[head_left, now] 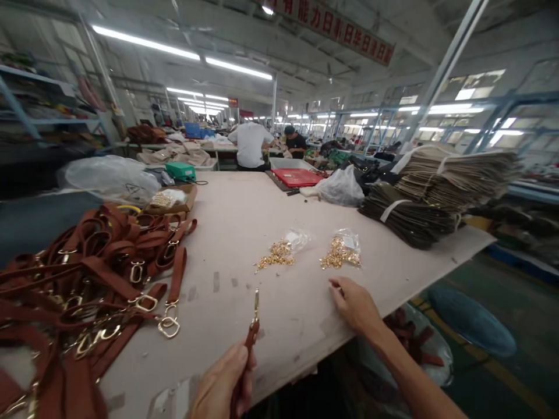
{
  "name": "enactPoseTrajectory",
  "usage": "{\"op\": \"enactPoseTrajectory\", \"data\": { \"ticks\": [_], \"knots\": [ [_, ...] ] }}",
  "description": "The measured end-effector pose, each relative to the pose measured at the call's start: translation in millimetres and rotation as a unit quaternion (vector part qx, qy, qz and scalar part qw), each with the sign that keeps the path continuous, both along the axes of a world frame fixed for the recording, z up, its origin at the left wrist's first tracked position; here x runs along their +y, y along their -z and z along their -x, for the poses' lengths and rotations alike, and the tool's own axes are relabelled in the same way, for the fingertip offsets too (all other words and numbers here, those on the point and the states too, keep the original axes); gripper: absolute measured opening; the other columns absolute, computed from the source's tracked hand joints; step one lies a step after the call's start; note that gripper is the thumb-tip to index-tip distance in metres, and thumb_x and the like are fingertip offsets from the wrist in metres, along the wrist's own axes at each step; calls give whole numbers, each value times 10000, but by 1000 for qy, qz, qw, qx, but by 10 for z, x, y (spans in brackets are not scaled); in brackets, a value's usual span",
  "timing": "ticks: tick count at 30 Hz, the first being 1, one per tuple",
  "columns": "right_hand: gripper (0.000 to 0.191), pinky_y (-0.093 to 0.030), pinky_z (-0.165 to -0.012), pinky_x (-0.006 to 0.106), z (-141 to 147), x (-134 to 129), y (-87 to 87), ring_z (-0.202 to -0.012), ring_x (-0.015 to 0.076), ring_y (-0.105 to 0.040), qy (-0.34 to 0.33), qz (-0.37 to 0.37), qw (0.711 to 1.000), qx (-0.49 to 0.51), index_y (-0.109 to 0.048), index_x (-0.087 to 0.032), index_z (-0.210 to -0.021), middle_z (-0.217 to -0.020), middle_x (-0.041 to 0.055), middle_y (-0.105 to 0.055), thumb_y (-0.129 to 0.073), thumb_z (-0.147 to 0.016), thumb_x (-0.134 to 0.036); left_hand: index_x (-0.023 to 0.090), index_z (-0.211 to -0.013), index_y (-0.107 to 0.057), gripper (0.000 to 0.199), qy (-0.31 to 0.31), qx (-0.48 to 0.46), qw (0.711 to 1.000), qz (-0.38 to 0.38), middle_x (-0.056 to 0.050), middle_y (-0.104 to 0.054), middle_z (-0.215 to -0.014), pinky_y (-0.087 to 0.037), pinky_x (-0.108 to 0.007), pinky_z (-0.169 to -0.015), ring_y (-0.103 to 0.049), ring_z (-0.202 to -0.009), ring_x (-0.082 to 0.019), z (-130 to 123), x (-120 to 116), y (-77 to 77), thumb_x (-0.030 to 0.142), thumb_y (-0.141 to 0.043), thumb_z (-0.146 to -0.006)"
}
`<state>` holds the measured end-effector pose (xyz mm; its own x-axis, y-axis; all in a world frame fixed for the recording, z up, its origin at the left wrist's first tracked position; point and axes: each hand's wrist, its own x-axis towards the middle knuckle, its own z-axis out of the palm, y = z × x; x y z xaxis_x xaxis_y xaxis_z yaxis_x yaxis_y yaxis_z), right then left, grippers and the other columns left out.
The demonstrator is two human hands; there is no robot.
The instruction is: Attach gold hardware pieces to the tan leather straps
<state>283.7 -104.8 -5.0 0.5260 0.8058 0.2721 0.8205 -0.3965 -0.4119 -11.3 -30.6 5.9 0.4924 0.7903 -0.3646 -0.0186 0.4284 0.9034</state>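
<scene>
Bright metal, matt straps [109, 278]

Glossy gold-toned metal is seen in the clasp [257, 299] and small fittings [278, 254]; the straps are finished matt, leather-like. Crinkled plastic is shown by the bags [343, 187], matt smoothness by the surface [233, 224].

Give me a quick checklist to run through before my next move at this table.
1. Strap secured: ok; the left-hand grip is closed around the brown strap.
2. Gold fitting unobstructed: ok; it projects beyond the left fingers.
3. Right-hand grip free: cannot tell; the fingers are curled and could hide a small piece.
4. Gold pieces within reach: probably ok; the right pile lies just beyond the right fingertips.
5. Gold pieces contained: not ok; the left pile spreads loose on the tabletop.
</scene>
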Motion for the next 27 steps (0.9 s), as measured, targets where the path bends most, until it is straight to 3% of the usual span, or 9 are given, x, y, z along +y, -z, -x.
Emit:
{"op": "enactPoseTrajectory", "data": {
  "ticks": [4, 9, 14, 20, 27],
  "knots": [
    [282, -479, -880, 350, -251, 202, -1, -971, 235, -654, 4, 52, 997, -65, -660, -155, -1104, -1074, 109, -709, -446, -929, -203, 135, -1019, -741, 568, -12, -33, 996, 84, -19, -640, -691, -366, -177, -443, -498, -532, -105, -65, 167, 25, 518, -834, -611],
    [296, -465, -853, 294, -358, 378, -52, -964, 205, -650, -10, 114, 985, -132, -681, -185, -1117, -1061, 92, -706, -425, -977, -234, 154, -968, -749, 513, -14, -43, 990, 136, 17, -627, -591, -421, -160, -526, -525, -534, -91, -241, 166, -17, 371, -910, -532],
    [319, -456, -771, 281, -385, 514, -71, -872, 205, -657, -12, 170, 969, -181, -706, -158, -1021, -970, 121, -703, -402, -992, -249, 160, -860, -740, 362, 24, -48, 991, 124, 9, -638, -579, -417, -163, -545, -549, -546, -99, -384, 176, 6, 370, -875, -598],
    [331, -443, -753, 314, -384, 600, -111, -872, 251, -666, -7, 205, 959, -193, -699, -96, -941, -954, 187, -706, -395, -977, -219, 175, -1003, -733, 347, 38, -37, 991, 124, 21, -608, -684, -404, -164, -544, -502, -578, -86, -483, 196, 14, 330, -794, -699],
    [227, -422, -704, 266, -499, 627, -263, -845, 205, -681, -31, 225, 964, -139, -736, -186, -856, -900, 77, -753, -511, -884, -180, 164, -981, -737, 326, 45, -31, 994, 92, 3, -605, -768, -422, -174, -537, -477, -612, -95, -500, 196, -37, 343, -772, -711]
  ]
}}
